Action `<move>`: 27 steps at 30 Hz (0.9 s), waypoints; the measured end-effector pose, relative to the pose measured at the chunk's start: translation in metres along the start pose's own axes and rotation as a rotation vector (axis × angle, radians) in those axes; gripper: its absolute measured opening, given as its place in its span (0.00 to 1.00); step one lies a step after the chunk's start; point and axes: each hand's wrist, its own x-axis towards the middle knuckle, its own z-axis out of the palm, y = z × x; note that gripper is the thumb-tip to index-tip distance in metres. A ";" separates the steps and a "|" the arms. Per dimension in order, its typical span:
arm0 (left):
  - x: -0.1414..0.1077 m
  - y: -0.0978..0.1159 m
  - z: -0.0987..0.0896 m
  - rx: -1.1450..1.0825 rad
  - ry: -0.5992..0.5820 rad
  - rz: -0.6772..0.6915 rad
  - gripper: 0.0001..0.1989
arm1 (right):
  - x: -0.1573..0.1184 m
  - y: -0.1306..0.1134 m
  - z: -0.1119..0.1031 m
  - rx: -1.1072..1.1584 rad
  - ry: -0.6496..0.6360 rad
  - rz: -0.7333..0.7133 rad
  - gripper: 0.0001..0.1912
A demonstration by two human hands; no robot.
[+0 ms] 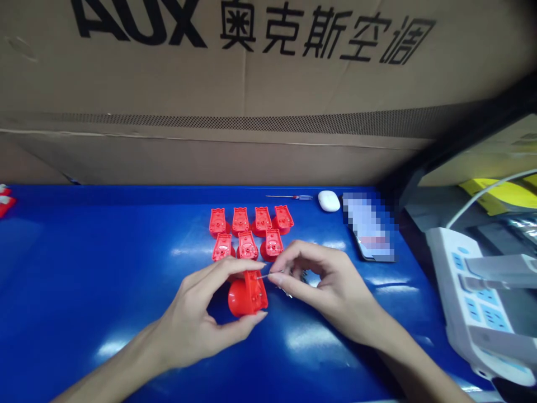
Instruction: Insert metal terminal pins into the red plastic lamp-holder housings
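Hands point(188, 327) point(335, 296) hold pin point(262, 276) and red part point(255, 294), dome point(237, 298) leftward.

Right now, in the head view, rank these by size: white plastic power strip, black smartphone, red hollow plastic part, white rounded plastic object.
White plastic power strip; black smartphone; red hollow plastic part, though it sits nearer the camera, so its rank against the phone is unsure; white rounded plastic object.

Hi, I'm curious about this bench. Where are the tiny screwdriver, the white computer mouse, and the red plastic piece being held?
Small screwdriver point(302, 197): head view, on its handle.
White computer mouse point(329, 201): head view, on its top.
Red plastic part point(237, 298): head view, on its rounded dome.
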 end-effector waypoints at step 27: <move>0.004 -0.003 0.001 0.136 0.173 0.030 0.28 | 0.000 0.008 0.005 -0.186 0.050 -0.247 0.03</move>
